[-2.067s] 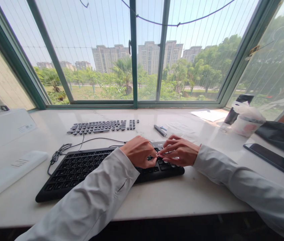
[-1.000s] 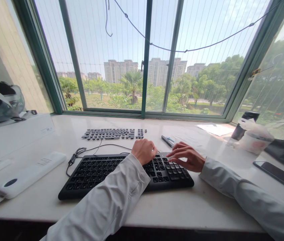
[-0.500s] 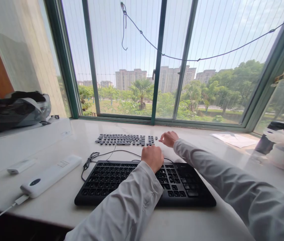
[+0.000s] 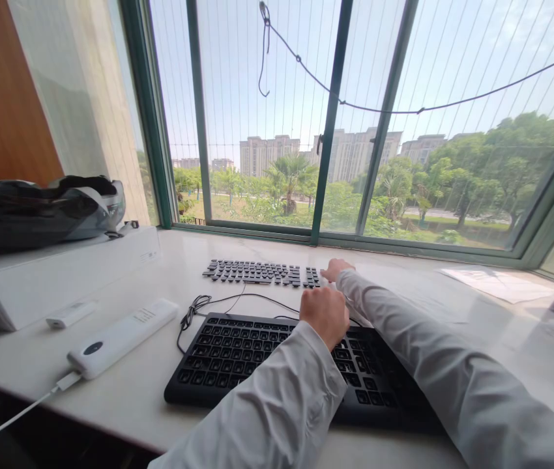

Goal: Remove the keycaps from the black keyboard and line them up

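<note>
A black keyboard (image 4: 238, 355) lies on the white sill (image 4: 160, 280) in front of me, its cable (image 4: 218, 301) looped behind it. My left hand (image 4: 324, 314) rests in a fist over the keyboard's right part. Whether anything is in the fist is hidden. My right hand (image 4: 334, 268) reaches past the keyboard to the right end of the rows of loose black keycaps (image 4: 262, 272) laid out near the window. Its fingers are curled down at the caps; what they hold, if anything, I cannot make out.
A white power bank (image 4: 123, 337) with a white lead and a small white stick (image 4: 70, 314) lie at the left. Behind them stands a white box (image 4: 57, 273) with a dark helmet (image 4: 47, 210) on it. Papers (image 4: 496, 284) lie at the right.
My right hand has left the keyboard and gone forward to the loose keycaps. My left hand stays fisted on the keyboard. The view has swung left.
</note>
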The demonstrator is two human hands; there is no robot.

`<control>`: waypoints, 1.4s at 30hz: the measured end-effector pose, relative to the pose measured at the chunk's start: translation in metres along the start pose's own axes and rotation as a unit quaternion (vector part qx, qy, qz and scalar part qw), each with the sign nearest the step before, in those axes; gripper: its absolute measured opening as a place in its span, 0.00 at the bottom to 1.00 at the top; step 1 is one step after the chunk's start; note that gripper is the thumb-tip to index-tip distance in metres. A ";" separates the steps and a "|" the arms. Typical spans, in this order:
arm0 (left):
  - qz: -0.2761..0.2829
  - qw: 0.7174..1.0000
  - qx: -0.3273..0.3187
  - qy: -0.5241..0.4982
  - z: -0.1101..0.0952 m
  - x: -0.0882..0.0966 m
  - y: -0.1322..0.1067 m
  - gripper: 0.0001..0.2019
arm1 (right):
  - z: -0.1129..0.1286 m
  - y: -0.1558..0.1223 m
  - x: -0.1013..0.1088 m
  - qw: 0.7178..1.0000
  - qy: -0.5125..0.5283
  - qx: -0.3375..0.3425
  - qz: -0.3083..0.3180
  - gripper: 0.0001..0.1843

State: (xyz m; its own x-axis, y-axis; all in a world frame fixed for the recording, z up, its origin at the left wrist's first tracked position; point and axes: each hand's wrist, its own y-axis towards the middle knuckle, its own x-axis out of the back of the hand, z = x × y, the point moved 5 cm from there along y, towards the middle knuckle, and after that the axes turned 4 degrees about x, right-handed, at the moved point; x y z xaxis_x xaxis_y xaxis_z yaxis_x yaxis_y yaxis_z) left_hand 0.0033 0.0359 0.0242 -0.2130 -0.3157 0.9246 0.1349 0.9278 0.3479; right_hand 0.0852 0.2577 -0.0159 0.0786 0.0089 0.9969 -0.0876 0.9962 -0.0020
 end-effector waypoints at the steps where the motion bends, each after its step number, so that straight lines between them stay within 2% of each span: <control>1: -0.003 1.000 0.000 0.000 0.000 0.000 0.000 0.16 | 0.000 0.000 -0.001 1.000 0.003 -0.001 0.005 0.19; 6: -0.009 1.000 0.004 0.003 0.003 0.001 0.001 0.16 | -0.004 -0.005 0.002 0.999 0.029 0.012 0.021 0.19; 11: -0.039 0.999 0.004 0.015 0.006 0.003 0.002 0.16 | -0.011 -0.026 0.019 0.994 0.083 0.070 0.008 0.17; 14: -0.046 0.999 0.009 0.014 0.007 0.003 0.003 0.16 | -0.019 -0.057 0.031 0.985 0.125 0.118 -0.021 0.15; 17: -0.055 0.998 -0.002 0.005 0.006 0.003 0.002 0.19 | -0.033 -0.101 0.033 0.973 0.163 0.160 -0.033 0.16; 21: -0.059 0.995 -0.068 -0.036 -0.002 -0.002 0.001 0.16 | -0.061 -0.161 0.019 0.962 0.206 0.179 -0.023 0.19; 25: -0.045 0.984 -0.152 -0.084 -0.012 -0.009 -0.003 0.15 | -0.083 -0.194 0.001 0.933 0.299 0.199 -0.017 0.21; 29: -0.038 0.982 -0.166 -0.087 -0.015 -0.012 -0.005 0.12 | -0.089 -0.201 -0.005 0.914 0.342 0.217 -0.011 0.21; 32: -0.036 0.979 -0.177 -0.096 -0.015 -0.013 -0.005 0.12 | -0.088 -0.202 -0.001 0.914 0.335 0.227 -0.018 0.21; 35: -0.017 0.971 -0.216 -0.100 -0.018 -0.014 -0.006 0.11 | -0.085 -0.204 0.003 0.913 0.317 0.254 -0.022 0.21; 38: 0.000 0.966 -0.237 -0.104 -0.020 -0.016 -0.007 0.09 | -0.085 -0.206 0.003 0.906 0.329 0.267 0.009 0.21; 42: -0.004 0.957 -0.250 -0.148 -0.021 -0.013 -0.009 0.10 | -0.085 -0.209 0.002 0.889 0.366 0.270 0.059 0.23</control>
State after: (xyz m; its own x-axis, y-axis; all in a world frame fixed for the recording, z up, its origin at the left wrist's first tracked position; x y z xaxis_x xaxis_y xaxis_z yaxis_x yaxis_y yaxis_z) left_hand 0.0255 0.0272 0.0117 -0.4716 -0.1837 0.8625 0.5622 0.6908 0.4546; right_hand 0.1882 0.0565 -0.0201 0.6441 0.3624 0.6737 -0.5870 0.7988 0.1315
